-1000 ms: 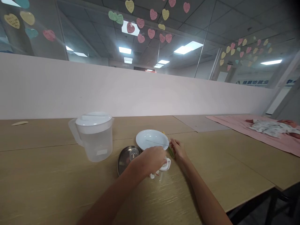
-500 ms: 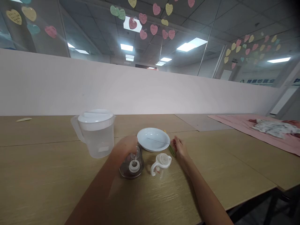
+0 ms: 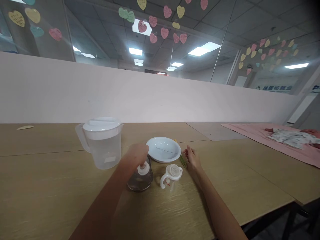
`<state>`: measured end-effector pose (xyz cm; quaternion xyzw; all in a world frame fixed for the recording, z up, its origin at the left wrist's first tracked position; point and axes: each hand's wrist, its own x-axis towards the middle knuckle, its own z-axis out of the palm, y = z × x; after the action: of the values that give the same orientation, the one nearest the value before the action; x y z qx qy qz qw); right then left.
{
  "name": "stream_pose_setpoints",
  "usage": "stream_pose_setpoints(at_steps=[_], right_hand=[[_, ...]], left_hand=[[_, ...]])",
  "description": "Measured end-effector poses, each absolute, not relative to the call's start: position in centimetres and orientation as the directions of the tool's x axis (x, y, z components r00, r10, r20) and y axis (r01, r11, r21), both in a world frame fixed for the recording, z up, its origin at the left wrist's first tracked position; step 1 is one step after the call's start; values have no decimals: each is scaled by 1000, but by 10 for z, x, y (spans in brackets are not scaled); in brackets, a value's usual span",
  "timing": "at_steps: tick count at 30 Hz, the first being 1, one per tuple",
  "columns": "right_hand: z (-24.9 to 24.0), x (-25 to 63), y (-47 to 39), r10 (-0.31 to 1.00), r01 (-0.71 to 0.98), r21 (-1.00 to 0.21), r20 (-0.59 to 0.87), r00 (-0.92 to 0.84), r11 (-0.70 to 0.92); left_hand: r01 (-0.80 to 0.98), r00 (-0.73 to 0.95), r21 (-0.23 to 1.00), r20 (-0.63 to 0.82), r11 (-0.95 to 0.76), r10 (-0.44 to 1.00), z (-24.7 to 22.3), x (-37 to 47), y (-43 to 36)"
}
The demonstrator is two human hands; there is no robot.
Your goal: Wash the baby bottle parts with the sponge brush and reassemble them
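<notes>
My left hand point(image 3: 138, 154) is closed, its fingertips pinching a white ring-shaped collar point(image 3: 143, 169) from above. Below it lies a dark, curved see-through tray point(image 3: 140, 182), partly covered by the hand. My right hand point(image 3: 192, 157) rests on the table with loosely bent fingers and nothing visible in them. Just left of its fingers lies a green handle point(image 3: 183, 161). A thin wire crosses the white oval dish point(image 3: 162, 160) towards this handle. Between my forearms stands a white handled cup top point(image 3: 173, 171) with a clear part under it.
A clear pitcher point(image 3: 106, 151) with a white lid, seemingly holding water, stands left of the dish. A flat pale piece point(image 3: 25, 127) lies far left. On the right, a pink cloth point(image 3: 252, 136) carries patterned fabric point(image 3: 287, 137). A low white wall point(image 3: 150, 98) closes off the table's back.
My left hand has reached the white collar, now pinched at its top and raised slightly from where it sat on the tray. My right hand is almost still.
</notes>
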<state>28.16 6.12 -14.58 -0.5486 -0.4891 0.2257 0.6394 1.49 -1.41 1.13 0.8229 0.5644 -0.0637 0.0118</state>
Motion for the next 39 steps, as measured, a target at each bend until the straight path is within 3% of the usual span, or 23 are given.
stream_pose_setpoints(at_steps=[4, 8, 11, 15, 21, 24, 28, 36, 39], right_hand=[[-140, 283, 57, 736, 360, -885, 452, 504, 297], [-135, 278, 48, 570, 576, -760, 627, 531, 300], [-134, 272, 41, 477, 721, -588, 784, 398, 365], [-134, 266, 35, 356, 790, -360, 914, 193, 497], [-127, 260, 32, 124, 853, -27, 991, -45, 522], [-123, 256, 32, 35, 860, 74, 994, -106, 504], [-118, 249, 30, -46, 880, 137, 990, -130, 456], [-113, 249, 27, -39, 850, 130, 991, -128, 510], [-113, 254, 30, -63, 848, 160, 987, -148, 505]], left_hand=[[875, 480, -29, 183, -483, 858, 29, 13, -28], [794, 574, 19, 308, -607, 759, 25, 34, -30], [764, 601, -12, 381, -646, 703, 16, 51, -30], [752, 607, -103, 490, -651, 625, 9, 60, -30], [773, 591, -212, 581, -598, 559, 7, 61, -30], [765, 614, -261, 572, -589, 544, 4, 64, -31], [729, 662, -329, 564, -600, 494, 0, 71, -34], [647, 722, -408, 600, -644, 344, -12, 84, -37], [575, 765, -516, 613, -635, 195, -16, 86, -37]])
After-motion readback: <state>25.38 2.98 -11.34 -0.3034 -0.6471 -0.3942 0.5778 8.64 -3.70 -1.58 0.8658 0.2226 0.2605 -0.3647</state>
